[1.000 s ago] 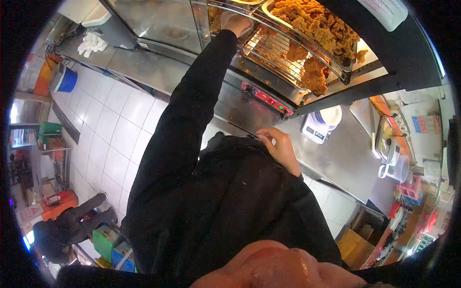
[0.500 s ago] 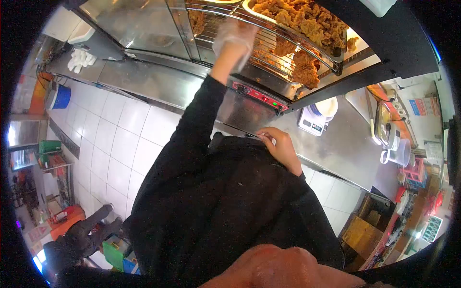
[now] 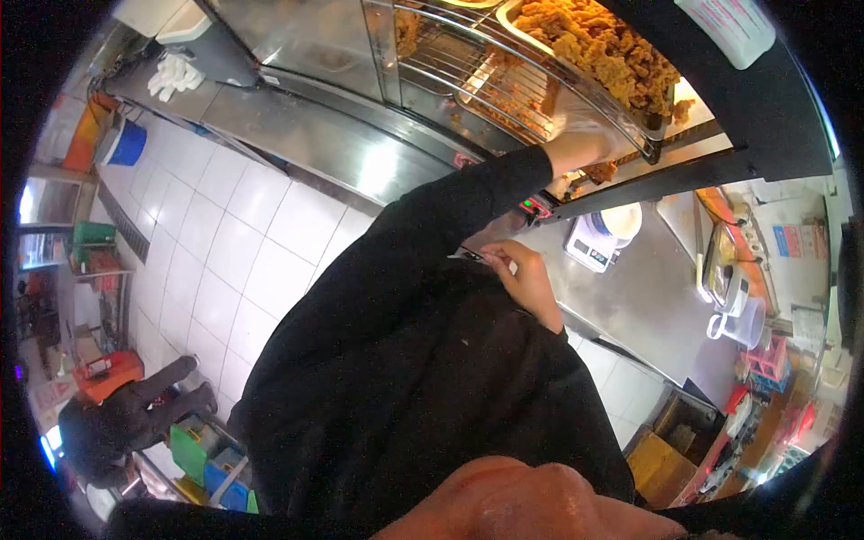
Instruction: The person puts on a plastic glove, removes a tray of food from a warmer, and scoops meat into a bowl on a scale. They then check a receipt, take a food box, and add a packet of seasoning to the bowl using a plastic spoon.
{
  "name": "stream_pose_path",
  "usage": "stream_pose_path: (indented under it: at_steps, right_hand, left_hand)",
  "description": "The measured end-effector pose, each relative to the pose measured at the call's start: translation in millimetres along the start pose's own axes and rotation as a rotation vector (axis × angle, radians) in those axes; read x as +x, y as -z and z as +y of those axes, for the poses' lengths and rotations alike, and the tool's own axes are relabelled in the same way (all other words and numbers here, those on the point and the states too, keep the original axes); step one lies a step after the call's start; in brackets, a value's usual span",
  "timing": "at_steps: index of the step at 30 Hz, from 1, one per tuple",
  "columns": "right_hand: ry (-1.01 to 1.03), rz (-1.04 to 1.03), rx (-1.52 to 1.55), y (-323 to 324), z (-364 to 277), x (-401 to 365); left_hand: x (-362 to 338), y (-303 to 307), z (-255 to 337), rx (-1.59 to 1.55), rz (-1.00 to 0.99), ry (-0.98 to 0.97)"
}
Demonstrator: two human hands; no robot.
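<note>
My left hand [image 3: 579, 117], in a clear plastic glove, reaches into the warming cabinet [image 3: 378, 54]. It is at the right end of the lower wire rack [image 3: 526, 85], near the fried chicken pieces [image 3: 601, 171]. Its fingers are hidden behind the wires and blurred, so its grip cannot be made out. Above it, a tray [image 3: 515, 25] holds a heap of fried chicken bits [image 3: 589, 40]. My bare right hand [image 3: 526, 281] is at the steel counter's front edge, fingers bent and pressed together; what they hold, if anything, is too small to name.
A digital scale [image 3: 589, 250] carrying a white tub [image 3: 619, 222] stands on the steel counter [image 3: 630, 310] to the right. A clear jug [image 3: 745, 319] is farther right. White crumpled items [image 3: 175, 76] lie at the far left. A person [image 3: 135, 405] in dark clothes is at lower left.
My left hand has moved right inside the cabinet, from the rack's middle to its right end. The chicken pieces there are now mostly covered by my hand and forearm. My right hand stays put.
</note>
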State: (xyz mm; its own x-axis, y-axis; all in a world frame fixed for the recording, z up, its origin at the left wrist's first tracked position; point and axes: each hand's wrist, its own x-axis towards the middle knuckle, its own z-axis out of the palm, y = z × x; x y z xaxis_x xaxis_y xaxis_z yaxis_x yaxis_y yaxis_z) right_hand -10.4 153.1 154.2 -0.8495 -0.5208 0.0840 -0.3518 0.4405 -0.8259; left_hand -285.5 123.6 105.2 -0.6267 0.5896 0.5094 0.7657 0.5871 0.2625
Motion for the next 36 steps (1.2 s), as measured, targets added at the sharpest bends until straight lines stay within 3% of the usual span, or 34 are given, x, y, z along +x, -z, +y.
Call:
stream_pose_path:
  at_steps: [1,3,4,6,8,10,11,12,15,16,18,19,22,24,25,26,28,30,31,32,36]
  right_hand:
    - [-0.008,0.018,0.001,-1,1,-2]
    - [-0.028,-0.001,-0.013,2,-1,-4]
    - [-0.044,-0.013,-0.035,3,-1,-4]
    - [-0.048,0.008,-0.007,4,1,-5]
    - [-0.049,0.025,0.016,4,3,-6]
    - [-0.047,0.025,0.004,4,5,-5]
    - [-0.047,0.025,0.004,3,6,-5]
    - [-0.032,0.046,0.017,1,7,-5]
    - [-0.023,0.038,0.014,0,6,-3]
    - [-0.031,0.012,-0.001,1,5,-2]
    - [-0.039,0.008,0.005,1,2,-1]
    - [-0.047,0.004,0.012,1,1,-1]
    - [-0.040,0.029,0.075,1,-1,0]
    - [-0.036,0.005,0.057,-1,3,1]
    - [-0.035,-0.006,0.042,-2,5,1]
    - [-0.027,-0.030,0.043,-1,3,2]
    - [-0.049,-0.052,-0.013,-1,-1,4]
    - [-0.039,-0.060,0.008,-4,1,5]
    - [-0.037,-0.042,0.030,-6,2,5]
    - [-0.039,-0.055,0.024,-6,1,6]
    - [-0.080,-0.104,-0.024,-5,-7,11]
  left_hand:
    - [-7,-5,-2,-0.001,-0.008,0.008]
    - [-16,18,14,-0.082,0.213,-0.041]
    - [-15,34,24,-0.083,0.206,-0.045]
    - [-11,74,50,-0.176,0.103,0.283]
    - [-25,119,63,-0.012,0.143,0.198]
    - [-34,162,76,0.043,0.042,0.209]
    - [-39,162,77,0.039,0.253,0.260]
    - [-39,163,74,0.038,0.252,0.263]
    - [-37,171,56,0.132,-0.082,0.529]
    - [-43,174,53,0.133,-0.080,0.530]
    - [-63,186,52,0.098,0.342,0.621]
    - [-70,187,44,0.119,0.404,0.641]
    - [-77,160,-38,0.359,0.180,0.567]
    - [-77,121,-128,0.662,0.065,0.345]
    - [-80,60,-217,0.053,0.706,0.051]
    - [-70,150,-137,0.025,0.549,0.505]
    - [-74,116,-187,-0.348,0.632,0.183]
    - [-68,92,-212,0.440,0.484,0.240]
    - [-60,74,-228,0.382,0.332,0.395]
    - [-56,88,-219,0.450,0.255,0.418]
    - [-44,74,-234,0.501,0.368,0.387]
